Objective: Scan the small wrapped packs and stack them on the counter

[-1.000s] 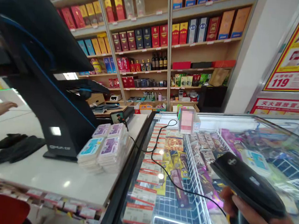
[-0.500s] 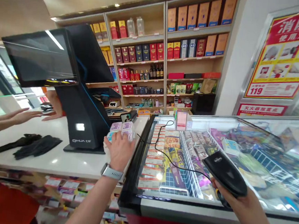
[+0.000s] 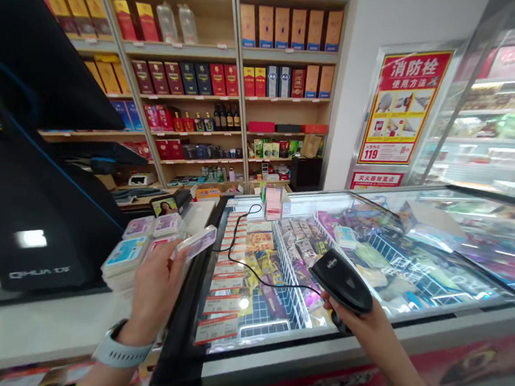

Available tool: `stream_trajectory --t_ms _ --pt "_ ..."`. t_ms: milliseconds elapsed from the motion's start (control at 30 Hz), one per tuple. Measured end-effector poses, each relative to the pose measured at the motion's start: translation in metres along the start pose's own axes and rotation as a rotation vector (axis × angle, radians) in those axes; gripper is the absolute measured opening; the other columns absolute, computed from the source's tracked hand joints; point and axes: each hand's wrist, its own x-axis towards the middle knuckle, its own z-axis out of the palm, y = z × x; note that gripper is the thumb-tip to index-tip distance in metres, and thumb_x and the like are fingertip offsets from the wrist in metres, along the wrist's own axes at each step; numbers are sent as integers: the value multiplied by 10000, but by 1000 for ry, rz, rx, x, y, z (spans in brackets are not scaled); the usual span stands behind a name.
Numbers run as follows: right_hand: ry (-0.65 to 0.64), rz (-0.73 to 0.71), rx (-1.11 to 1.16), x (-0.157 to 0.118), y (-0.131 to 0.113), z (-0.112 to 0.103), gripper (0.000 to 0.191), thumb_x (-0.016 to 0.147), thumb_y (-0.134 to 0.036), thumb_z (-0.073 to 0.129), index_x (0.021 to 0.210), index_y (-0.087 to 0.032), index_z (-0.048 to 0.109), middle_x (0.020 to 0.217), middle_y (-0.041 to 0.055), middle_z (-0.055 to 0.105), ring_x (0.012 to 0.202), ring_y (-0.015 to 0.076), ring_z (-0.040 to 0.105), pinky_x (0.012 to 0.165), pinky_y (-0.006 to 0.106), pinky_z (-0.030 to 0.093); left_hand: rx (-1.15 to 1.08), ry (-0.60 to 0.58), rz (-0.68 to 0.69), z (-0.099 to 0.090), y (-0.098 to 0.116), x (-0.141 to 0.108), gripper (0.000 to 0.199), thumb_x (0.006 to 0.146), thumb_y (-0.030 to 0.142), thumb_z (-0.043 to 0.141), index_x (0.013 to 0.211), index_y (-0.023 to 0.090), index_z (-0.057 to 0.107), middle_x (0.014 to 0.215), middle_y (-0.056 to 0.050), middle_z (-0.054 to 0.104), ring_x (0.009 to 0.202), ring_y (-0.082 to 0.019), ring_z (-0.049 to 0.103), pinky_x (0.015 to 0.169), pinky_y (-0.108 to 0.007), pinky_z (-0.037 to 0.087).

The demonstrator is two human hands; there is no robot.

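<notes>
My left hand [image 3: 155, 286], wearing a watch with a pale strap, is closed on a small flat purple-and-white packet [image 3: 199, 241]. It holds the packet up over the freezer's left edge. Just left of it, stacks of similar packets [image 3: 126, 253], blue and purple on top, sit on the white counter. A black barcode scanner [image 3: 343, 283] is gripped in my right hand [image 3: 365, 324], above the freezer's glass top; part of its handle is hidden. From the scanner a thin black cord [image 3: 257, 277] runs left across the glass.
A black checkout terminal [image 3: 33, 227] stands on the counter [image 3: 60, 326] at left. The chest freezer [image 3: 232, 374] fills the front right, with wire baskets of frozen goods under glass. Shelves [image 3: 202, 98] of boxes and bottles line the back wall, beside a red fire-hydrant poster [image 3: 402, 109].
My left hand has lifted a packet from the stacks and moved it right. The view has turned right, so the other person's arms have left it. My right hand still holds the scanner.
</notes>
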Motion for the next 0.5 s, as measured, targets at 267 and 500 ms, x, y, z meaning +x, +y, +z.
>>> stream_trajectory --t_ms 267,500 --pt "-18 20 -44 5 -7 3 404 709 -525 691 873 -158 726 790 96 750 761 257 702 736 359 570 -1225 -401 -487 89 39 10 473 797 580 599 1058 186 576 555 51 490 436 -66 403 404 -177 265" --pt "-123 5 -119 9 -4 0 329 716 -455 691 869 -167 735 818 89 751 751 250 701 675 313 570 -1554 -694 -614 129 50 6 723 667 704 650 1162 188 542 720 24 510 541 -52 406 482 -185 297"
